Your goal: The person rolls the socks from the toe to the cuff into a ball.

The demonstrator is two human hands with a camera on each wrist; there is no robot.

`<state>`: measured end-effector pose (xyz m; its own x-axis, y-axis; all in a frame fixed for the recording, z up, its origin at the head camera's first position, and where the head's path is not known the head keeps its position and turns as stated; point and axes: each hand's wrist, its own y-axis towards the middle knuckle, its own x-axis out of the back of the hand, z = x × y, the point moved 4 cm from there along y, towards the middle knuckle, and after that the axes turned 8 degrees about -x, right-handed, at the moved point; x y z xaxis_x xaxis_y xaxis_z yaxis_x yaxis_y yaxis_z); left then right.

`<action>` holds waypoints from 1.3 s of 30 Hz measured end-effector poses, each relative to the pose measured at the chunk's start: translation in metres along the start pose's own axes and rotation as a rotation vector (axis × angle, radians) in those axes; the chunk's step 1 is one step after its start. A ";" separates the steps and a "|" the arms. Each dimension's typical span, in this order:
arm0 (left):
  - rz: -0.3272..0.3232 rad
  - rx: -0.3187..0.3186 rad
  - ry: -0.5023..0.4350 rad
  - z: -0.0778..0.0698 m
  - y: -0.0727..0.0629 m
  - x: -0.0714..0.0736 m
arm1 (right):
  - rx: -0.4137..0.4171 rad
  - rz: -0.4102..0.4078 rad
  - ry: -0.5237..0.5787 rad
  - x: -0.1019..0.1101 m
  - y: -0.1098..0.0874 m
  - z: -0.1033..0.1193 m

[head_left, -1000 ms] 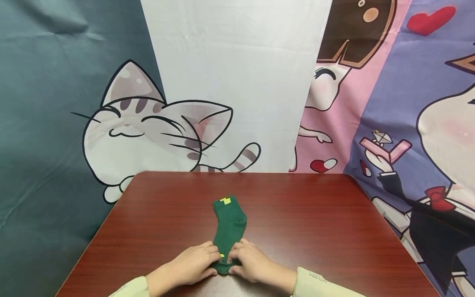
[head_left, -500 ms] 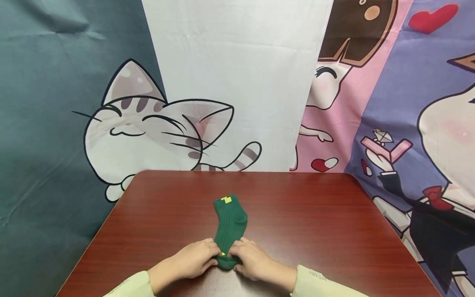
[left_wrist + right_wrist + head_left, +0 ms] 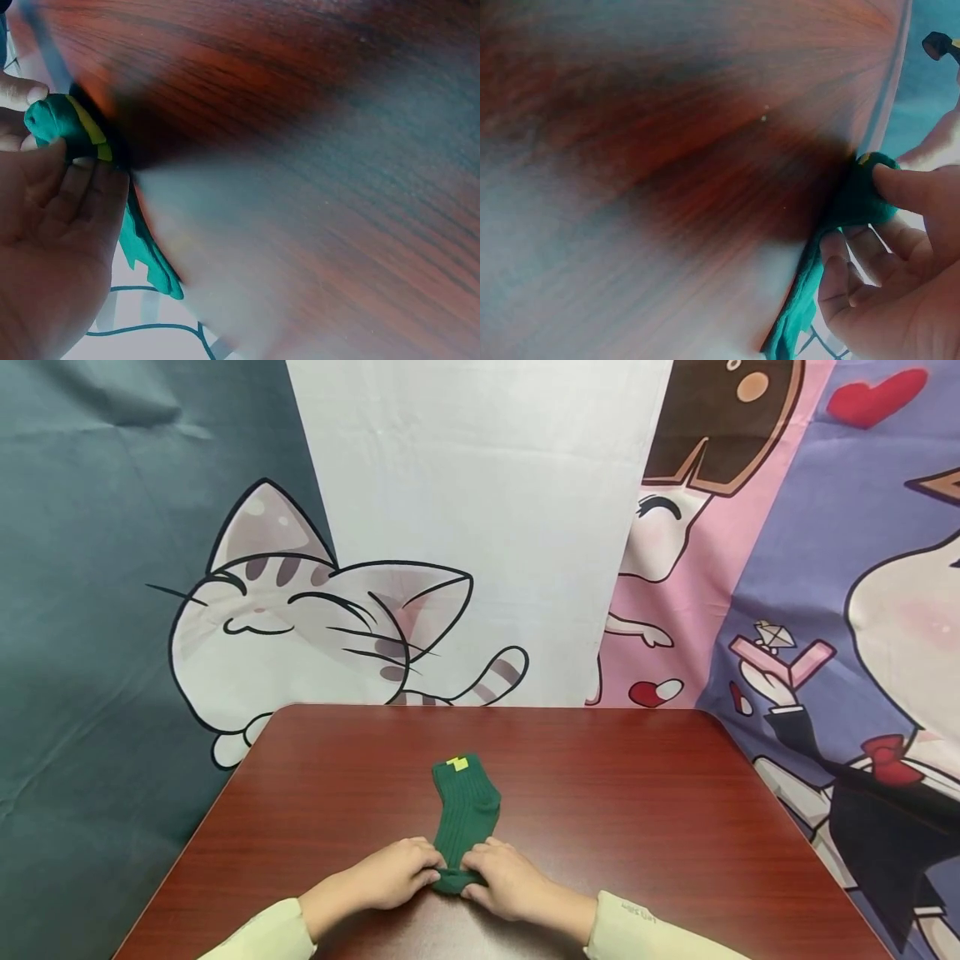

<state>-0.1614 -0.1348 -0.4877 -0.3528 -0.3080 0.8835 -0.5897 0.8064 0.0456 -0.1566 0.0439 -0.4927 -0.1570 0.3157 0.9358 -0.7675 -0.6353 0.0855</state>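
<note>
Green ribbed socks (image 3: 467,814), stacked flat, lie on the table with a yellow patch at the far end. Their near end is folded over into a small roll (image 3: 452,882) between the two hands. My left hand (image 3: 393,874) pinches the left side of this roll with thumb and fingers. On the right side, my right hand (image 3: 510,882) pinches it likewise. In the left wrist view the rolled end (image 3: 64,124) shows a yellow stripe. The right wrist view has the thumb pressed on the roll (image 3: 870,191), with the remaining length trailing along the tabletop.
The reddish-brown wooden table (image 3: 322,785) has rounded far corners. Directly behind it hangs a printed cloth backdrop (image 3: 480,510) with a cartoon cat and cartoon people.
The near end of the socks has been rolled away from the body, shortening the flat length. Both hands have shifted slightly forward with it; the far end stays in place.
</note>
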 end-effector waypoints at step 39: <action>-0.088 0.203 0.029 -0.008 0.006 -0.010 | -0.293 0.136 0.036 -0.001 0.005 -0.007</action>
<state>-0.1553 -0.1229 -0.4923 -0.2741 -0.3556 0.8936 -0.7524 0.6579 0.0310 -0.1646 0.0457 -0.4956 -0.2885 0.2698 0.9187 -0.8833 -0.4453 -0.1466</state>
